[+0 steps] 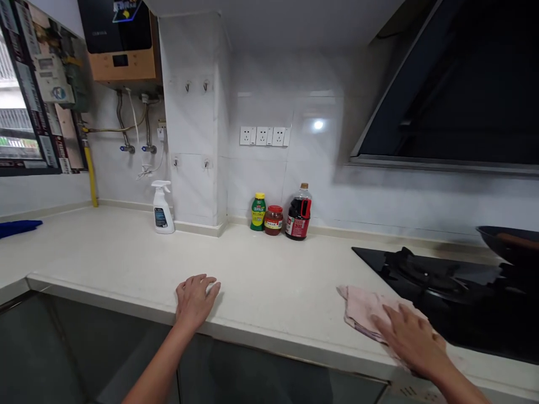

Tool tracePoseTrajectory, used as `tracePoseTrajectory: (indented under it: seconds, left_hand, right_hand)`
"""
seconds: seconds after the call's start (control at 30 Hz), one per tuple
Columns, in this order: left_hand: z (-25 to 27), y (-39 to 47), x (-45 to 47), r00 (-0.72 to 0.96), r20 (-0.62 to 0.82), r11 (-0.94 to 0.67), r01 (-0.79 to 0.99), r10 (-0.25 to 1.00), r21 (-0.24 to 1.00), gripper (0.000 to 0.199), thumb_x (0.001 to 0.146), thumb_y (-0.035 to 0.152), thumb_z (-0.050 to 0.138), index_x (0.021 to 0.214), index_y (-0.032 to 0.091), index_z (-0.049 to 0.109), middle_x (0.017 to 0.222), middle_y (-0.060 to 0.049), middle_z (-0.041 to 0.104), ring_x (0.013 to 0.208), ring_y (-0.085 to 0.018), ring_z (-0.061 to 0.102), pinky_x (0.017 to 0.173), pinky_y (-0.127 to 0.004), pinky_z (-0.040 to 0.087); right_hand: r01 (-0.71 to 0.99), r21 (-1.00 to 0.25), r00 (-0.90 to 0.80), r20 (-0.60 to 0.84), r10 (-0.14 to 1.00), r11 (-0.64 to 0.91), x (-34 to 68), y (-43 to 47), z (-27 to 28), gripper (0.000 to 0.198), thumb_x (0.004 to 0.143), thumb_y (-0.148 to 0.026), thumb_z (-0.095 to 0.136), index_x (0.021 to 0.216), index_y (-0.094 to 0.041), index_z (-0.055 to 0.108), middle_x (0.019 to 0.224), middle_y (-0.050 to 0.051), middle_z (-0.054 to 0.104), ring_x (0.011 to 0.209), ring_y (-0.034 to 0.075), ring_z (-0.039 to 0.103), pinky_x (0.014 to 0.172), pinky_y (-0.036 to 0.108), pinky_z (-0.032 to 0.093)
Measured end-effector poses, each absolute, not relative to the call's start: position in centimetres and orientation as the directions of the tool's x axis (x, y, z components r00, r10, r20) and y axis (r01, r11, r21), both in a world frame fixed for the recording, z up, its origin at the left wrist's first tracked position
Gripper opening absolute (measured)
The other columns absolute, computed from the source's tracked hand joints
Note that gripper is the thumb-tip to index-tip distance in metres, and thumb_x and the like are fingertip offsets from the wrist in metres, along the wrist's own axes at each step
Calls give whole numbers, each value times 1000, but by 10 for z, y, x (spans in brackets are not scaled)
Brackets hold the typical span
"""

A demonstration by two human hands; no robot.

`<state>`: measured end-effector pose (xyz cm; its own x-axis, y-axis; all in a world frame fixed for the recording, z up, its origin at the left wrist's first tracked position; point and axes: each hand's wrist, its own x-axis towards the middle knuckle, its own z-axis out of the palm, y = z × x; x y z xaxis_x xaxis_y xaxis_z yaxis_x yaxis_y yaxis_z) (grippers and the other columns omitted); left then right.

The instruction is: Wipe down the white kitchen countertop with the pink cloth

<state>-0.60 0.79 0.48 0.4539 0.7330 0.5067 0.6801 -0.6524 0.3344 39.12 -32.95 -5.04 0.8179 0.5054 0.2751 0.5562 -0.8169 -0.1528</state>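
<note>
The right hand (415, 339) lies flat, fingers spread, on a pink cloth (366, 308) at 4 o'clock on the countertop (269, 280) — beside the black hob (442, 286). The left hand (194, 297) rests open at the counter edge, 7 o'clock — holding nothing. Three bottles (280, 216) stand at 12 o'clock.

Bright, tile glare (edges perhaps warped)

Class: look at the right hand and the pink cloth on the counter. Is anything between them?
No. The right hand lies flat on the pink cloth, touching it directly at the counter edge beside the stove.
</note>
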Motion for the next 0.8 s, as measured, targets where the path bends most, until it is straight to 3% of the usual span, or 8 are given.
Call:
tracePoseTrajectory:
  seconds: [0.1,0.2,0.27,0.37,0.5,0.63,0.8]
  left_hand:
    - [4,8,-5,457,517,-659,680,724,322,31,98,39,48,113,27,72,129,-8,67,126,-27,55,106,-49,33]
    - [2,10,-5,454,540,-673,666,709,323,34,99,40,44,114,27,72,128,-8,68,125,-27,55,105,-49,36]
    - [0,11,-6,456,552,-685,651,698,328,35,100,40,42,114,27,72,127,-7,68,126,-27,55,104,-48,38]
    - [-2,13,-8,460,557,-698,625,691,349,38,100,41,39,113,27,72,126,-7,68,125,-26,55,104,-48,39]
    - [-7,17,-11,458,580,-718,592,674,366,40,99,44,38,115,29,71,125,-6,69,124,-25,56,104,-49,40]
    - [-16,23,-12,442,638,-745,575,630,338,41,99,47,38,118,31,71,125,-6,69,120,-26,58,101,-49,44]
    - [-26,28,-11,424,733,-781,580,531,231,33,97,47,47,115,32,71,123,-4,70,118,-27,60,95,-46,47]
  right_hand:
    - [621,-171,784,134,606,-765,349,-296,-30,81,87,-77,28,156,-34,29,163,9,20,146,48,15,108,76,24]
    - [837,-218,509,-24,860,-502,281,-255,-1,72,93,-74,24,156,-39,23,166,3,3,149,42,-3,115,71,10]
    - [906,-296,286,-103,953,-304,236,-226,17,68,95,-73,23,155,-41,25,166,3,-4,149,37,-12,118,65,0]
    - [922,-383,14,-117,993,-59,188,-178,34,60,94,-72,39,149,-49,33,166,6,6,150,39,-5,116,68,1]
    - [941,-311,-125,50,991,134,170,-106,33,65,87,-72,55,146,-52,36,155,12,30,143,44,21,110,72,14]
    - [976,-203,-44,154,987,75,202,-44,28,59,93,-71,44,147,-49,37,154,7,35,140,34,29,113,59,22]
    - [948,-186,286,149,947,-257,305,-7,22,59,96,-66,36,149,-41,39,160,4,28,142,31,27,113,54,25]
